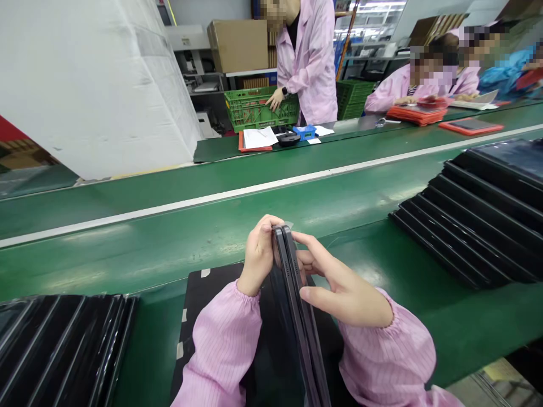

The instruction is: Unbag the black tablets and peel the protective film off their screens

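Two thin dark tablets (292,282) stand on edge, side by side and nearly touching, with small speaker holes along the edges that face me. My left hand (259,251) is closed on their far left corner, its fingers curled over the top. From the right, my right hand (335,277) grips the right-hand tablet, thumb and fingers against its face. A bit of clear film (289,225) sticks up at the far end. Below the tablets lies a black mat (212,305) with pale tape pieces on its left edge.
Stacks of black tablets in clear film lie at right (475,226) and at lower left (63,339) on the green work surface (169,243). Across a pale strip, a person holds a green crate (250,110). Other people sit near orange-red trays (418,115) at the far right.
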Demonstrator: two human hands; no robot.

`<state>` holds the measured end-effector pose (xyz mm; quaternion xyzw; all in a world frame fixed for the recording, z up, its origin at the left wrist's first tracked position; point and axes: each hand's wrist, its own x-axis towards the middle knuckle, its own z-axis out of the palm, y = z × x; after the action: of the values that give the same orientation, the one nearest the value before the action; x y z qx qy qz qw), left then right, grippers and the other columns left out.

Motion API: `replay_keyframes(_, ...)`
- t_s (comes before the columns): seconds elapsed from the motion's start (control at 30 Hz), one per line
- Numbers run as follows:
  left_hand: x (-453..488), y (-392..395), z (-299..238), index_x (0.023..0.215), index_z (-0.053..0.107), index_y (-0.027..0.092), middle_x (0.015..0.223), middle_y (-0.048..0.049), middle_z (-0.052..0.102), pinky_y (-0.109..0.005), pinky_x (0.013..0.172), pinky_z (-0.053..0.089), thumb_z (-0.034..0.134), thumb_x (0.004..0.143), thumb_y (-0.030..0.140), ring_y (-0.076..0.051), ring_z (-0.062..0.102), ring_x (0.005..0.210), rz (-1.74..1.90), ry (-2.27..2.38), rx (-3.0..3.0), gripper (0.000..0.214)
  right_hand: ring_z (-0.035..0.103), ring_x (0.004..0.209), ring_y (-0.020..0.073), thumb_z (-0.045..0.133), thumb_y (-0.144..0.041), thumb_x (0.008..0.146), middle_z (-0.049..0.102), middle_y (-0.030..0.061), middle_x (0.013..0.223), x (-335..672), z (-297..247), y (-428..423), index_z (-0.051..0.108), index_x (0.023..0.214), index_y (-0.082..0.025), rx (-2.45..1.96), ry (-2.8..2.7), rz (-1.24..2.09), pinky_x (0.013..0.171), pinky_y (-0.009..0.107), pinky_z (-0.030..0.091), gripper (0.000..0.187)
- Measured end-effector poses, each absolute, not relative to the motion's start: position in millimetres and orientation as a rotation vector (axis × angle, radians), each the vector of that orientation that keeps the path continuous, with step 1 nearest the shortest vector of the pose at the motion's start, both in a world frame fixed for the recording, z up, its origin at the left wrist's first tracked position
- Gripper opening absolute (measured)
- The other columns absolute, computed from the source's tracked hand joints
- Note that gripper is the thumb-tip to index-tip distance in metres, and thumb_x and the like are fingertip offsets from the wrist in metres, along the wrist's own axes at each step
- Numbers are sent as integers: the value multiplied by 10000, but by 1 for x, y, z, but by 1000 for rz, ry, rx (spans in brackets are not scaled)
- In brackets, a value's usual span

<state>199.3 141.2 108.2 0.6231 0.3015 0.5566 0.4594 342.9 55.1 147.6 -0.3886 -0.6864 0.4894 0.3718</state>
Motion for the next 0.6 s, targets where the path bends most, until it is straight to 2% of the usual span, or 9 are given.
replay_keyframes(0.3,199,158,93,782,586,212,659,-1,538,-277,554,419,340,850,811,-142,476,570,1377,830,1343,651,462,739,153,502,-199,931,446,-13,841,338,130,80,157,1577,-155,-879,-1651,1434,709,329,415,734)
replay_keyframes(0.53,199,165,84,759,608,209,774,-32,591,-275,689,476,365,835,822,-159,557,717,1405,874,1292,664,485,709,136,521,-193,924,444,-24,849,334,121,87,170,1564,-180,-801,-1530,1499,677,308,454,730)
replay_keyframes(0.6,199,166,83,752,609,205,763,-31,587,-271,678,475,354,845,816,-155,556,709,1398,887,1280,669,499,712,139,522,-211,929,458,-19,854,332,118,89,174,1560,-171,-790,-1519,1505,672,309,466,722)
